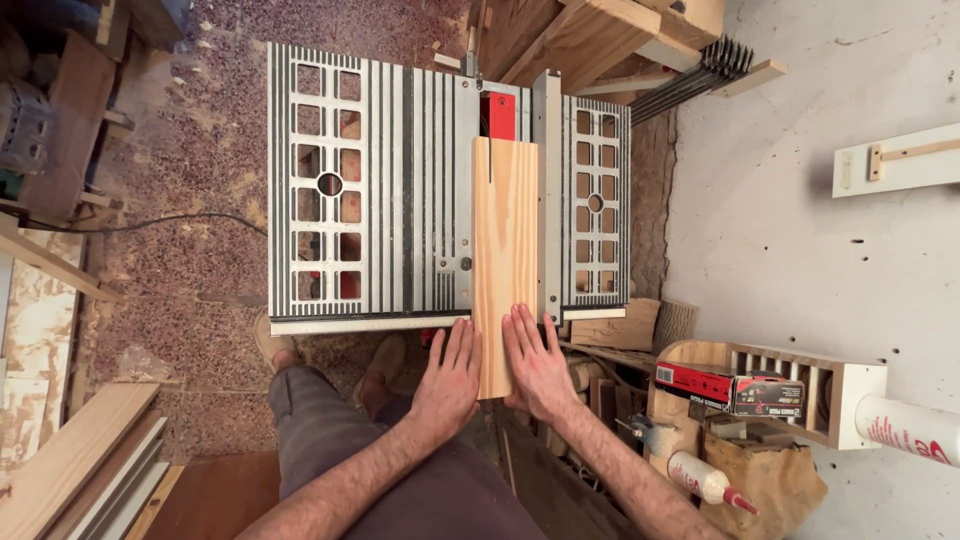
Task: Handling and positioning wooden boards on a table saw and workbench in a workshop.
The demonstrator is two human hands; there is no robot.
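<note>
Overhead: a person stands at a table saw, both hands flat on a pine board.
Left hand: open, fingers together and extended, palm pressing the board's near left edge; it grips nothing.
Right hand: open and flat as well, fingers spread slightly, resting on the board's near right edge, just beside the fence.
Board: a long, pale plank with straight reddish grain, lying lengthwise on the saw table, its near end overhanging the front rail.
Cut: a narrow dark slit runs into the far end, in line with the red blade guard.
Fence: a grey metal rail touching the board's right edge.
Technique, as a judgement: steady feeding calls for the right edge kept tight to the fence, even downward pressure, and fingers held well clear of the blade line.
Surroundings: sawdust-strewn floor, a glue bottle and boxes on a wooden rack to the right.
</note>
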